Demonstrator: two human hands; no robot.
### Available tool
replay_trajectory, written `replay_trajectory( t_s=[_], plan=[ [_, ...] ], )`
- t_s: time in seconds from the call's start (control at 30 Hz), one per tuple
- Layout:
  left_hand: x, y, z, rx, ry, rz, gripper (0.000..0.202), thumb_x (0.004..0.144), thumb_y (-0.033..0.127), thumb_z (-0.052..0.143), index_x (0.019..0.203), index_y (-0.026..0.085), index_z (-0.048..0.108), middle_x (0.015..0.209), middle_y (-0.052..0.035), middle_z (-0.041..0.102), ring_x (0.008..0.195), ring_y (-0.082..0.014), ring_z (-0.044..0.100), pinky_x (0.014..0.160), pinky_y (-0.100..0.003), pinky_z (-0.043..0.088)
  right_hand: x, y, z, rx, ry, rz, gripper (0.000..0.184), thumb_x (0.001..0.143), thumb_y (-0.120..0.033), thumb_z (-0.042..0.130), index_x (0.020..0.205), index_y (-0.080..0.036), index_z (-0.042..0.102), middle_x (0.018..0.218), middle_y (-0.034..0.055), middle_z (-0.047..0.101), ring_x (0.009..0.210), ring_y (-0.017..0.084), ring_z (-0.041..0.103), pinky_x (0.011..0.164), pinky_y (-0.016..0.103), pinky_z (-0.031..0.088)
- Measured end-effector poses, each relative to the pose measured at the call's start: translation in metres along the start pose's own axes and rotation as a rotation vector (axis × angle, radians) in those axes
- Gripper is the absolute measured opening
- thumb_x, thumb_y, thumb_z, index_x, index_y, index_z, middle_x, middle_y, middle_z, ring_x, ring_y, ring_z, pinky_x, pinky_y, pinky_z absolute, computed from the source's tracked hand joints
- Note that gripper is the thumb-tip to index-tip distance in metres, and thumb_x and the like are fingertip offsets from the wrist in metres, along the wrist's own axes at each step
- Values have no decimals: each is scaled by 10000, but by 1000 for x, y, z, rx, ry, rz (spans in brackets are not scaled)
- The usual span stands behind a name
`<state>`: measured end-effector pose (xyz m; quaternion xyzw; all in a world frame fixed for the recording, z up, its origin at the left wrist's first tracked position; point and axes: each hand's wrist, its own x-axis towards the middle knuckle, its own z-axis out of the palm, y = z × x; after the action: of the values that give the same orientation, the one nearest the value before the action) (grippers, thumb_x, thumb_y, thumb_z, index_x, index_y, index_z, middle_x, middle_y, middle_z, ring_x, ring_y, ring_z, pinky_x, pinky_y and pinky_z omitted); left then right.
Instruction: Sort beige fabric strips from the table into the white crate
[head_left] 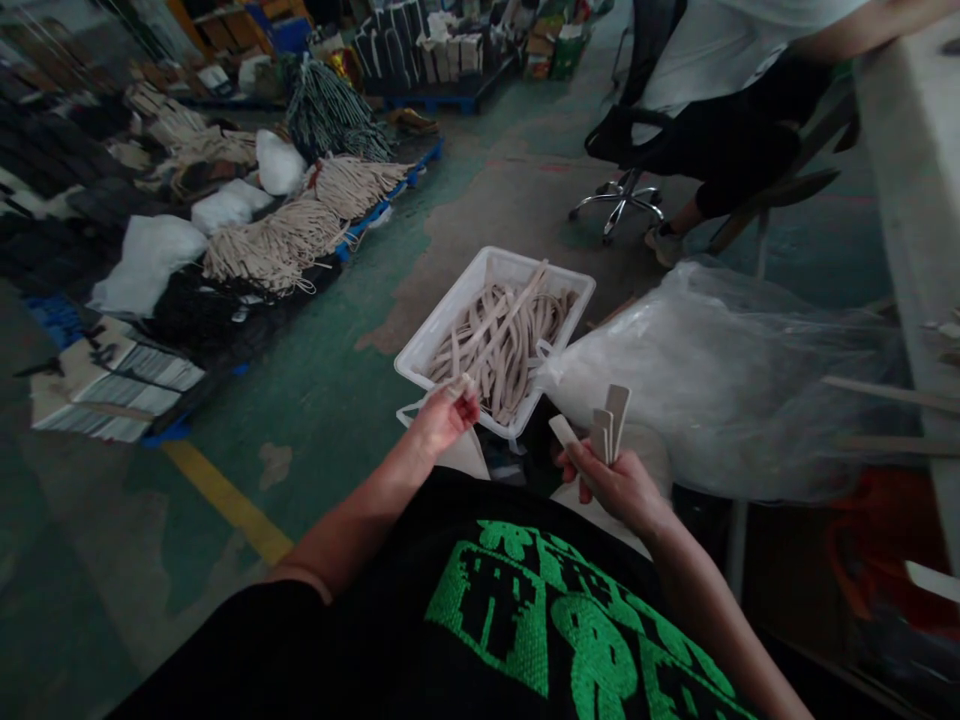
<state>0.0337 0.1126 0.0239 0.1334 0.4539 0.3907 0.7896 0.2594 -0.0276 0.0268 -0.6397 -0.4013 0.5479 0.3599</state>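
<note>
I see my left hand (444, 418) at the near rim of the white basket (450, 310), fingers pinched on what looks like one beige strip (459, 384). My right hand (621, 488) grips several upright strips (609, 425) just beside the plastic bag (735, 380).

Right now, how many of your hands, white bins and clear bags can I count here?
Hands: 2, the left hand pinching a strip, the right hand holding strips
White bin: 1
Clear bag: 1
Total: 4
</note>
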Motion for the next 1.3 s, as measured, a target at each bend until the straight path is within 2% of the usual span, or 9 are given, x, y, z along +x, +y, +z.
replay_trajectory(
  t_s=[0.07,0.17,0.37,0.57,0.7,0.87,1.13,1.23,1.3],
  plan=[
    [2,-24,4,-68,-3,-68,321,683,281,884,714,150,593,627,23,625,557,-92,608,596,-219,529,-1,-4,9,-73,-71,6,623,821,-760,535,810,-156,687,664,39,669,443,110,542,467,248,439],
    [0,-36,13,-96,-48,-75,331,661,280,900,741,146,609,685,1,663,615,-105,640,647,-231,536,-1,-10,20,-125,-106,0,629,837,-757,503,828,-154,682,677,45,675,449,116,556,462,246,436],
    [-2,-40,21,-53,-125,-21,402,571,311,947,791,143,656,763,-23,711,688,-117,670,689,-228,537,8,-18,27,-186,-97,-52,544,895,-660,466,842,-162,677,702,53,691,456,129,576,476,255,452],
    [1,-51,22,14,-143,-19,502,463,385,975,787,137,682,755,-18,717,664,-117,660,640,-229,529,16,-18,28,-355,-2,-84,479,936,-577,408,850,-197,687,708,31,707,472,141,606,498,257,458],
    [0,-52,23,36,-173,-24,450,528,386,953,797,136,693,775,-19,725,670,-111,658,657,-228,522,17,-21,26,-428,24,-73,468,932,-571,413,851,-203,689,713,31,715,478,150,625,509,263,454],
    [0,-49,25,28,-130,-29,383,577,340,939,791,136,695,776,-28,726,686,-119,661,685,-241,512,17,-19,22,-431,29,-70,448,942,-546,407,880,-207,693,726,34,721,487,154,628,511,265,456],
    [-4,-60,28,82,-138,9,411,513,367,956,753,150,702,736,-11,704,673,-127,650,676,-247,500,29,-24,27,-555,98,-77,381,946,-480,464,805,-211,692,716,52,730,522,161,624,506,259,411],
    [-3,-63,29,115,-191,22,397,522,369,952,740,147,706,737,-19,703,707,-146,656,676,-245,498,34,-31,28,-527,55,-61,455,951,-526,453,717,-199,666,592,47,676,489,156,598,495,260,395],
    [1,-55,28,91,-178,37,374,551,352,943,744,145,698,735,-15,701,694,-135,651,664,-235,501,34,-34,21,-424,-31,-58,499,938,-582,460,727,-184,674,565,41,656,466,145,578,482,254,402]
  ],
)
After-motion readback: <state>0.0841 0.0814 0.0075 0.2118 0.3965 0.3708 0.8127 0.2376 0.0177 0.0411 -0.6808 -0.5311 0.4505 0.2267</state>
